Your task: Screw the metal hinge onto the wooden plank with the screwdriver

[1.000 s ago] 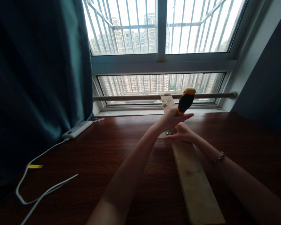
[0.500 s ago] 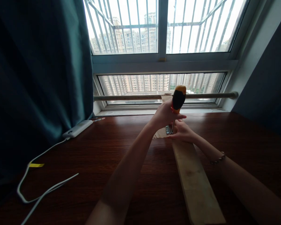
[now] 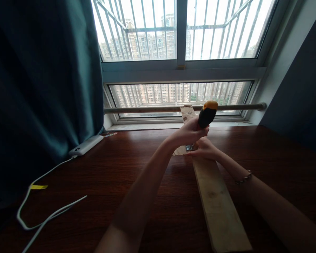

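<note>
My left hand (image 3: pixel 188 131) is wrapped round a screwdriver (image 3: pixel 208 114) with a black and yellow handle, which tilts up to the right. Its shaft is mostly hidden behind my fingers. Just below, a small metal hinge (image 3: pixel 189 148) lies where a long wooden board (image 3: pixel 218 200) meets a second, paler piece of wood (image 3: pixel 179 151). My right hand (image 3: pixel 205 149) rests over the far end of the board, thumb and fingers curled in at the hinge's right side. Part of the hinge is covered by those fingers.
A dark reddish-brown tabletop (image 3: pixel 137 168) carries the work. At left lie a white power strip (image 3: pixel 86 144), its white cable (image 3: pixel 52 216) and a yellow strip (image 3: pixel 39 187). A horizontal rail (image 3: pixel 144 110) crosses the window behind; a dark curtain (image 3: pixel 76 70) hangs at left.
The screwdriver has gone from nearly upright to leaning right, its handle lower and farther right. My left hand has turned with it. My right hand stays at the hinge.
</note>
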Tool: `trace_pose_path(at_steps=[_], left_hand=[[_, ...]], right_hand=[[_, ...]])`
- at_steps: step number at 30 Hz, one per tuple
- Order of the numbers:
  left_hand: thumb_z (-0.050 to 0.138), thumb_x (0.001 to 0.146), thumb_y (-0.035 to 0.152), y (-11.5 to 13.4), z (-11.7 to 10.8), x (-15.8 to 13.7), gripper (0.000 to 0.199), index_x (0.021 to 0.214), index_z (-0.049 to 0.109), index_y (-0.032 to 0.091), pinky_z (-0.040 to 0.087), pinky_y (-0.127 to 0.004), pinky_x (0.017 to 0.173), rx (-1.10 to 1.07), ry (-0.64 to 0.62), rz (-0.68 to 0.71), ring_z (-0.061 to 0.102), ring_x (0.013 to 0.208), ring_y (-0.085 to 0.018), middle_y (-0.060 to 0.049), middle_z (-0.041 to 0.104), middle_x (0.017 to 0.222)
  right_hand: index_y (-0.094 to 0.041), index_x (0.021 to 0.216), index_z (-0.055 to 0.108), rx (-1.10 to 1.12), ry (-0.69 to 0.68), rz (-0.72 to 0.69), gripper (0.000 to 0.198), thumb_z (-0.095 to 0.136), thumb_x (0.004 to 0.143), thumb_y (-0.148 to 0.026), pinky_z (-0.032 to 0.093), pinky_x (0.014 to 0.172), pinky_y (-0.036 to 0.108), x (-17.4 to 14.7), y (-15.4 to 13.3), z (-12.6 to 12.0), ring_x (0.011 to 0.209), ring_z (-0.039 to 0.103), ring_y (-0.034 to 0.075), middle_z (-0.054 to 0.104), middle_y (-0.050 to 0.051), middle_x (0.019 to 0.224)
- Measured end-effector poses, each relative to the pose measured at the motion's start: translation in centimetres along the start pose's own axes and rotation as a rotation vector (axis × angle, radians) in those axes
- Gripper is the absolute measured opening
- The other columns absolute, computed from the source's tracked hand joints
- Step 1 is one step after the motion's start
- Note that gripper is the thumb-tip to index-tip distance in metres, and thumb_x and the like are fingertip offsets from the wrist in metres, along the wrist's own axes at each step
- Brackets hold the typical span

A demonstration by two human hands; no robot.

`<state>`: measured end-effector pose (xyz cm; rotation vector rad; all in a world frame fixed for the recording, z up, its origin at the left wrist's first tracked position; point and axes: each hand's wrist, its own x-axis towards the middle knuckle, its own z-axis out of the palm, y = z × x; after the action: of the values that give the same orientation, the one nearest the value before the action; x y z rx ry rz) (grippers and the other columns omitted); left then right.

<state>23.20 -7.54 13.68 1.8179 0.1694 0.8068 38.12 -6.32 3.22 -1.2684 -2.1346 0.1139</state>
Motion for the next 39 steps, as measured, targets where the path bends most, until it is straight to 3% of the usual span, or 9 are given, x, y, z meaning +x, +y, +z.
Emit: trace_pose_path(at_steps=[3, 7, 10, 15, 21, 24, 31, 36, 39], left_hand=[[0.069, 0.062, 0.024, 0.0, 0.1, 0.0, 0.026, 0.079, 0.052, 0.013, 0.039, -0.023, 0.061, 0.02, 0.026, 0.004, 0.049, 0.066, -0.009, 0.001, 0.05, 0.071], [0.073, 0.06, 0.036, -0.7, 0.2, 0.3, 0.033, 0.068, 0.049, 0.015, 0.035, -0.022, 0.052, 0.085, 0.179, 0.01, 0.045, 0.054, -0.007, 0.004, 0.047, 0.059], [0.07, 0.062, 0.04, -1.9, 0.4, 0.7, 0.035, 0.065, 0.045, 0.016, 0.028, -0.02, 0.042, 0.016, 0.257, 0.035, 0.036, 0.041, -0.004, 0.009, 0.039, 0.047], [0.068, 0.066, 0.039, -3.1, 0.3, 1.1, 0.032, 0.07, 0.044, 0.018, 0.023, -0.019, 0.036, -0.073, 0.307, 0.127, 0.033, 0.033, -0.003, 0.01, 0.037, 0.043], [0.072, 0.059, 0.036, -3.1, -0.3, 2.2, 0.031, 0.063, 0.049, 0.015, 0.036, -0.021, 0.048, -0.026, 0.358, 0.136, 0.047, 0.048, -0.006, 0.005, 0.048, 0.052], [0.077, 0.05, 0.026, -3.3, -0.5, 2.8, 0.03, 0.059, 0.051, 0.013, 0.034, -0.02, 0.049, 0.028, 0.422, 0.133, 0.044, 0.05, -0.005, 0.006, 0.049, 0.055], [0.077, 0.049, 0.025, -2.6, -1.4, 2.4, 0.026, 0.059, 0.058, 0.011, 0.039, -0.023, 0.051, 0.088, 0.366, 0.092, 0.049, 0.05, -0.007, 0.003, 0.054, 0.054], [0.07, 0.064, 0.033, -2.8, -0.5, 1.1, 0.028, 0.077, 0.058, 0.012, 0.045, -0.025, 0.054, 0.138, 0.191, 0.086, 0.058, 0.054, -0.012, -0.001, 0.059, 0.058], [0.065, 0.07, 0.033, -3.6, -0.1, 0.3, 0.025, 0.078, 0.051, 0.014, 0.046, -0.024, 0.055, 0.173, 0.189, 0.118, 0.058, 0.055, -0.012, 0.0, 0.059, 0.059]], right_hand=[[-0.014, 0.104, 0.059, 0.007, 0.0, -0.011, 0.058, 0.072, 0.06, -0.049, 0.042, 0.086, 0.045, 0.0, -0.1, 0.0, 0.1, 0.052, 0.033, 0.06, 0.011, 0.101], [-0.015, 0.107, 0.057, 0.003, 0.013, -0.029, 0.059, 0.073, 0.059, -0.046, 0.041, 0.087, 0.043, 0.1, -0.3, -0.2, 0.1, 0.052, 0.032, 0.06, 0.011, 0.103], [-0.015, 0.104, 0.058, -0.007, 0.0, -0.05, 0.056, 0.073, 0.059, -0.047, 0.042, 0.085, 0.042, 0.2, -0.5, -0.3, 0.099, 0.052, 0.031, 0.06, 0.01, 0.101], [-0.015, 0.102, 0.057, -0.014, 0.007, -0.004, 0.057, 0.074, 0.057, -0.047, 0.042, 0.084, 0.043, 0.2, -0.6, -0.4, 0.098, 0.05, 0.03, 0.058, 0.01, 0.102], [-0.016, 0.104, 0.056, 0.031, -0.002, 0.001, 0.06, 0.076, 0.055, -0.044, 0.042, 0.084, 0.041, 0.3, -0.5, -0.3, 0.097, 0.05, 0.029, 0.057, 0.009, 0.1], [-0.017, 0.105, 0.056, 0.046, -0.006, -0.02, 0.061, 0.076, 0.056, -0.045, 0.042, 0.086, 0.04, 0.3, -0.2, -0.3, 0.097, 0.051, 0.027, 0.057, 0.008, 0.1], [-0.019, 0.106, 0.056, 0.031, -0.01, -0.031, 0.06, 0.075, 0.056, -0.046, 0.04, 0.088, 0.041, 0.2, 0.0, -0.3, 0.103, 0.049, 0.028, 0.058, 0.008, 0.103], [-0.018, 0.104, 0.057, -0.01, 0.004, -0.039, 0.06, 0.076, 0.055, -0.046, 0.037, 0.093, 0.043, 0.2, -0.1, -0.2, 0.109, 0.046, 0.031, 0.057, 0.01, 0.11], [-0.017, 0.11, 0.055, -0.043, 0.025, -0.053, 0.067, 0.075, 0.055, -0.049, 0.036, 0.094, 0.044, 0.2, -0.1, 0.0, 0.114, 0.043, 0.034, 0.054, 0.012, 0.115]])
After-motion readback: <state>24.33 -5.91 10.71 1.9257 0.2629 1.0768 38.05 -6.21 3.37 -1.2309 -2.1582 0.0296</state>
